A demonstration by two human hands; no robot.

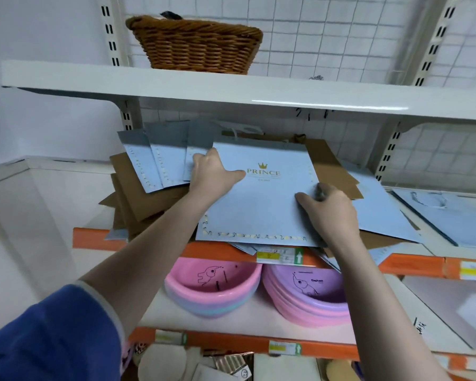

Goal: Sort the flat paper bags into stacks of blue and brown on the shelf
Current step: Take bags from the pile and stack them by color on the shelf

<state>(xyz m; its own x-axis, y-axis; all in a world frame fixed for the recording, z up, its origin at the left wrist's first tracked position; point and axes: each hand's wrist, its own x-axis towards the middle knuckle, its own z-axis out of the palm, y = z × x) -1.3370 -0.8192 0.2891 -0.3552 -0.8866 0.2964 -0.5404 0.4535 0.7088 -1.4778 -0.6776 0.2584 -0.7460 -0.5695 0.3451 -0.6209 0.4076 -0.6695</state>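
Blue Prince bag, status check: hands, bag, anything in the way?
Left hand and right hand grip blue Prince bag by its side edges. Bag lies atop mixed pile; brown bags beneath. Nothing blocking.

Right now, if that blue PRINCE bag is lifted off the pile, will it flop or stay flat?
The PRINCE bag lies folded flat and crisp-edged, so it probably stays fairly stiff, bending a little. It looks thin, likely light. Both the left hand and right hand grip it; its smooth face may slide over the brown bags beneath.
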